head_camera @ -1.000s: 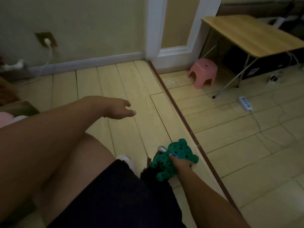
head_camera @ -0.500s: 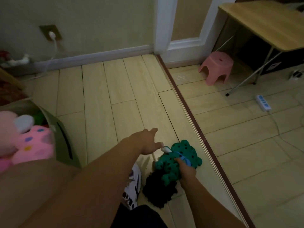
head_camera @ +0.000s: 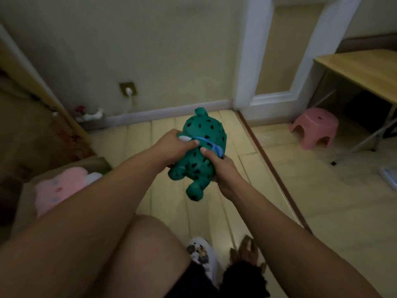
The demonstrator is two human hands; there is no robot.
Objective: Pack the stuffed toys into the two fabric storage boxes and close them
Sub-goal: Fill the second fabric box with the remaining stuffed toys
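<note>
Two hands grasp the green black-spotted plush toy (head_camera: 200,153) above the wooden floor (head_camera: 300,211): left hand (head_camera: 178,143) and right hand (head_camera: 217,162). Best carry it left to the open fabric box (head_camera: 28,190) (a pink plush toy (head_camera: 58,188) lies inside) and press gently.

Pale wood-plank floor (head_camera: 163,203) runs to the skirting board; a dark threshold strip (head_camera: 268,166) crosses it. A pink stool (head_camera: 314,130) stands on it at right beside the folding desk (head_camera: 361,69); an open box (head_camera: 28,203) sits at left, a power strip (head_camera: 390,176) at the far right.
</note>
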